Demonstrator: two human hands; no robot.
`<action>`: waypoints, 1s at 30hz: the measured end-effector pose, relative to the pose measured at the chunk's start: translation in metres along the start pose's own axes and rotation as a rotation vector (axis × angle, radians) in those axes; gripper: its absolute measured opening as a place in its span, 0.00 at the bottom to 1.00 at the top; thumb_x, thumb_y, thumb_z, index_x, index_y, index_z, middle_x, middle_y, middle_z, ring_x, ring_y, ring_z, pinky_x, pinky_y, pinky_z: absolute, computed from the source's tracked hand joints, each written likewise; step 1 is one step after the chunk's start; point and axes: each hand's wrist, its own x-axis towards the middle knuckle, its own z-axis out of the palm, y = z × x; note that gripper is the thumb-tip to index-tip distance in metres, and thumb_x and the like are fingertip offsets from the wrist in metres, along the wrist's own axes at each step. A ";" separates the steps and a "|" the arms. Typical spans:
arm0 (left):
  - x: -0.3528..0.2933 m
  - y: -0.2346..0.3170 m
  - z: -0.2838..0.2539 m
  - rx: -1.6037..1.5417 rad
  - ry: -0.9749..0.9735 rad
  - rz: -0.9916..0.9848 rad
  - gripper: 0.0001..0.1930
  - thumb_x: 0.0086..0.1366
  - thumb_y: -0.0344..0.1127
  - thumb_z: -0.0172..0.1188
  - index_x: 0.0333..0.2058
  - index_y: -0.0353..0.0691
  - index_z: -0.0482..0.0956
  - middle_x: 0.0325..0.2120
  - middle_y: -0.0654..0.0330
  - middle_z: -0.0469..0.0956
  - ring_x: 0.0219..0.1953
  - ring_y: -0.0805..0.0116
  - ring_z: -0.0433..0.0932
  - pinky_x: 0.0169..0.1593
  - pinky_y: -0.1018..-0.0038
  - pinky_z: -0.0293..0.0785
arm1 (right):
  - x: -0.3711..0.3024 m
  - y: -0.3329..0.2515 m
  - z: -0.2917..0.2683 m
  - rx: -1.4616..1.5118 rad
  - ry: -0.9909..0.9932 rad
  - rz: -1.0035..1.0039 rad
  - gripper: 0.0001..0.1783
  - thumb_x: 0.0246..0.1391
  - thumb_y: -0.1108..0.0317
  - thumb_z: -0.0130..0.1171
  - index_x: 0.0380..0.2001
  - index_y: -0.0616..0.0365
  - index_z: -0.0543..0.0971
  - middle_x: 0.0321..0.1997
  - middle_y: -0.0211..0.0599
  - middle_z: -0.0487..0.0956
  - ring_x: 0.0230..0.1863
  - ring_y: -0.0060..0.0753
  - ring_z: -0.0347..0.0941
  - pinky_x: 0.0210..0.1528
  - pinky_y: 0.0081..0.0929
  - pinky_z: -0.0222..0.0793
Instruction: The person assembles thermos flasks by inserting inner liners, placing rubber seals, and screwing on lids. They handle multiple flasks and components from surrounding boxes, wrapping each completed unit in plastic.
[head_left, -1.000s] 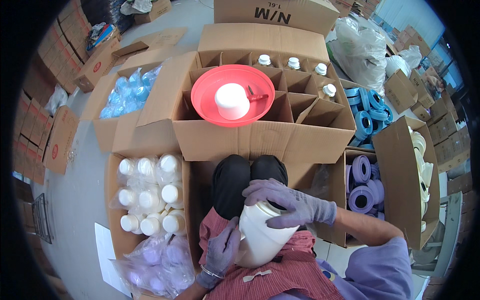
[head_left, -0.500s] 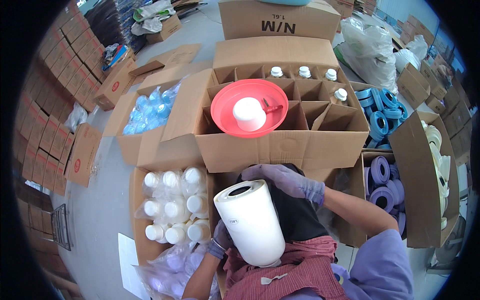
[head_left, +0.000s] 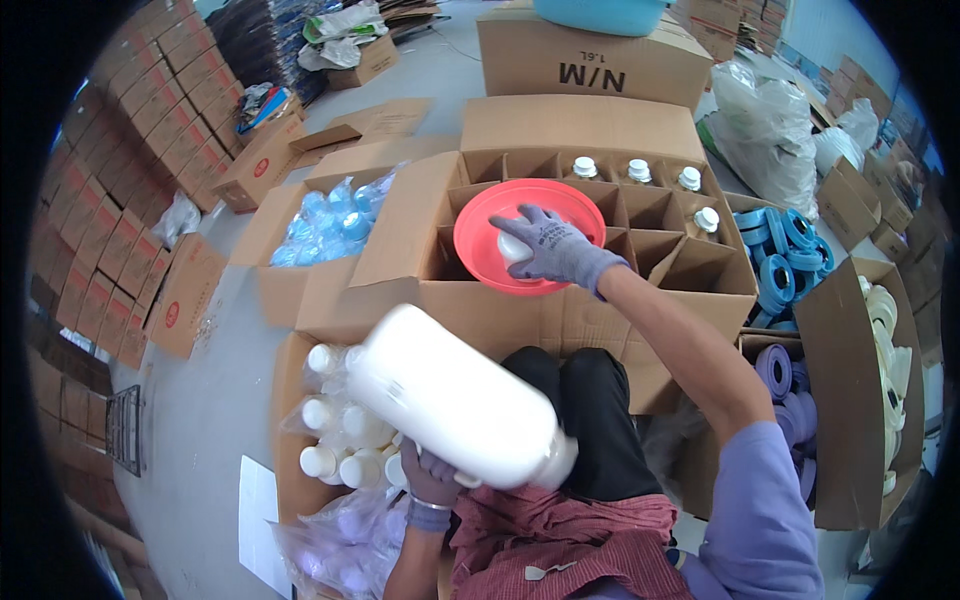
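My gloved left hand (head_left: 432, 474) grips a large white thermos flask (head_left: 455, 395) from below. The flask lies tilted, slightly blurred, its narrower neck end toward my lap at the lower right. My gloved right hand (head_left: 552, 246) reaches into a red basin (head_left: 478, 218) and has its fingers round a white cup (head_left: 513, 248), which they partly cover. The basin rests on a divided cardboard carton (head_left: 590, 312). In the carton's far and right cells stand several white-capped bottles (head_left: 638, 172).
At left, an open box holds bagged blue parts (head_left: 325, 222); nearer are bagged white-capped bottles (head_left: 318, 412) and bagged purple parts (head_left: 350, 545). Blue rings (head_left: 778, 275), purple rings (head_left: 790, 415) and cream parts (head_left: 882, 310) fill boxes at right. A blue basin (head_left: 600, 14) sits on a far carton.
My right hand has left the flask's side and moved up to the cup in the basin. My left hand has swung the flask's wide end up and left, turning its open end out of sight.
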 end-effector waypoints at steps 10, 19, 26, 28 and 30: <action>0.058 -0.027 0.055 -0.190 -0.334 0.140 0.19 0.74 0.50 0.43 0.25 0.49 0.67 0.09 0.76 0.49 0.11 0.83 0.47 0.19 0.82 0.49 | -0.143 -0.099 -0.046 0.557 0.506 -0.133 0.43 0.42 0.52 0.72 0.60 0.55 0.67 0.56 0.51 0.68 0.56 0.50 0.68 0.58 0.43 0.67; 0.073 -0.030 0.099 0.729 -0.664 -0.046 0.35 0.71 0.54 0.47 0.68 0.36 0.58 0.68 0.50 0.60 0.69 0.59 0.60 0.70 0.63 0.55 | -0.168 0.006 0.050 2.176 -0.049 0.835 0.30 0.67 0.44 0.46 0.60 0.56 0.71 0.55 0.37 0.79 0.51 0.37 0.78 0.55 0.38 0.76; 0.036 -0.075 0.001 1.662 -0.481 0.429 0.32 0.63 0.27 0.54 0.66 0.38 0.59 0.69 0.49 0.56 0.72 0.56 0.53 0.71 0.68 0.49 | -0.127 -0.036 -0.046 1.208 -0.474 0.375 0.34 0.50 0.62 0.67 0.59 0.63 0.72 0.50 0.36 0.78 0.53 0.25 0.72 0.62 0.31 0.66; 0.009 -0.062 0.005 1.647 -0.514 0.320 0.25 0.65 0.26 0.57 0.61 0.39 0.66 0.64 0.50 0.64 0.68 0.57 0.61 0.69 0.66 0.56 | -0.136 -0.052 -0.053 0.660 -0.559 0.162 0.33 0.50 0.61 0.66 0.58 0.65 0.73 0.48 0.38 0.78 0.50 0.25 0.74 0.54 0.28 0.72; -0.009 -0.021 0.027 1.604 -0.305 -0.154 0.22 0.66 0.26 0.57 0.59 0.38 0.69 0.58 0.51 0.71 0.64 0.61 0.67 0.66 0.67 0.62 | -0.129 -0.063 -0.084 0.802 -0.782 0.384 0.32 0.51 0.60 0.66 0.57 0.66 0.73 0.48 0.40 0.78 0.48 0.28 0.76 0.48 0.27 0.74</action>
